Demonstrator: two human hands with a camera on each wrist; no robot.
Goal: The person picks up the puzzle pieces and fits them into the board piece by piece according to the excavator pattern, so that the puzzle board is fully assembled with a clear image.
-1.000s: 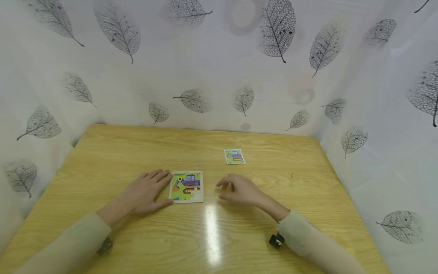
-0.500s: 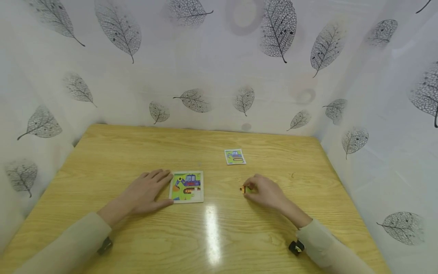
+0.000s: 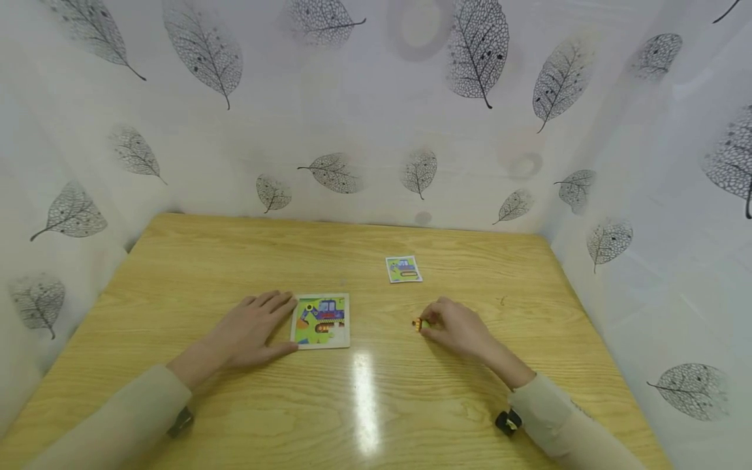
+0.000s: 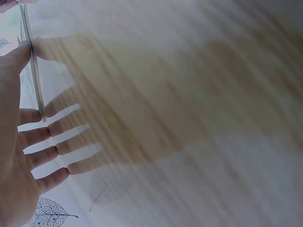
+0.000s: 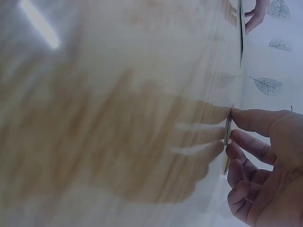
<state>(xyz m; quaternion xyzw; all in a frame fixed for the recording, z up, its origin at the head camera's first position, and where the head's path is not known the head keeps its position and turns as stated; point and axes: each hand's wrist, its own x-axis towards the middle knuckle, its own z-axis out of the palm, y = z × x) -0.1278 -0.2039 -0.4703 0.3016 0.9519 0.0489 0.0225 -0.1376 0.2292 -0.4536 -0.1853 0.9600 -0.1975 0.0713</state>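
Note:
A square jigsaw puzzle board (image 3: 314,329) with a blue digger on a green ground lies left of the middle of the table. Bare pale backing shows at its lower right corner. My left hand (image 3: 252,329) rests with spread, straight fingers along the board's left side, the thumb at its lower left corner. In the left wrist view the thumb and one finger meet the board's edge (image 4: 34,71). To the right of the board, my right hand (image 3: 458,329) pinches a small orange and green puzzle piece (image 3: 418,324) between thumb and fingers, low over the table.
A small picture card (image 3: 403,269) showing a similar digger lies farther back on the wooden table (image 3: 264,405). White sheeting (image 3: 364,117) with a leaf print surrounds the table's back and sides. A bright reflection glares on the tabletop below the board.
My right hand has moved right, away from the board, and now pinches a puzzle piece. Over the last half second it has barely shifted. My left hand and the board have stayed put.

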